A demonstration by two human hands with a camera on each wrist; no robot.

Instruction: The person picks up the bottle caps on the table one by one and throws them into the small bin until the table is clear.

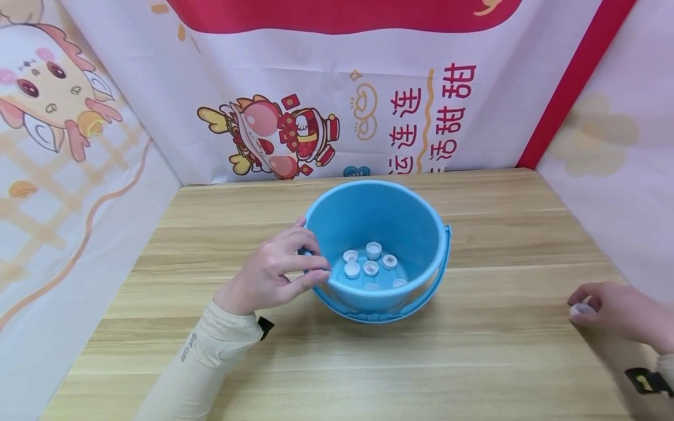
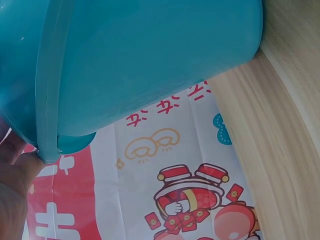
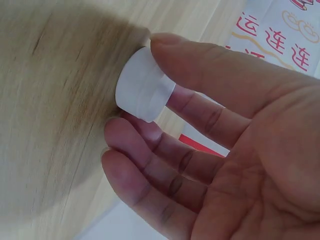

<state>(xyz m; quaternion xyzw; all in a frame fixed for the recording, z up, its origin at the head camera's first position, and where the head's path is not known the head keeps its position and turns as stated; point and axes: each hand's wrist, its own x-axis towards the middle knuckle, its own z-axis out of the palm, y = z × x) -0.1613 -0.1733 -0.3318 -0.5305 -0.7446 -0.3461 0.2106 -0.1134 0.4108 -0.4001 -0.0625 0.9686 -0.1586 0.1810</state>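
A light blue bucket (image 1: pixel 379 204) stands near the table's middle, its mouth turned up and toward me. My left hand (image 1: pixel 281 266) grips the bucket's left rim, its thumb at the near side. In the left wrist view the fingers (image 2: pixel 20 172) are at the rim, partly cut off by the frame. Several small white caps (image 1: pixel 371 268) lie on the bucket's floor. Far to the right, low over the table, my right hand (image 1: pixel 613 313) pinches another white cap (image 3: pixel 142 85) between thumb and fingers.
The bucket's blue handle (image 1: pixel 439 280) hangs down around its near right side. Beneath is a light wooden table (image 1: pixel 210 234). Printed cloth walls (image 1: pixel 316 70) with cartoon figures and red characters enclose the back and both sides.
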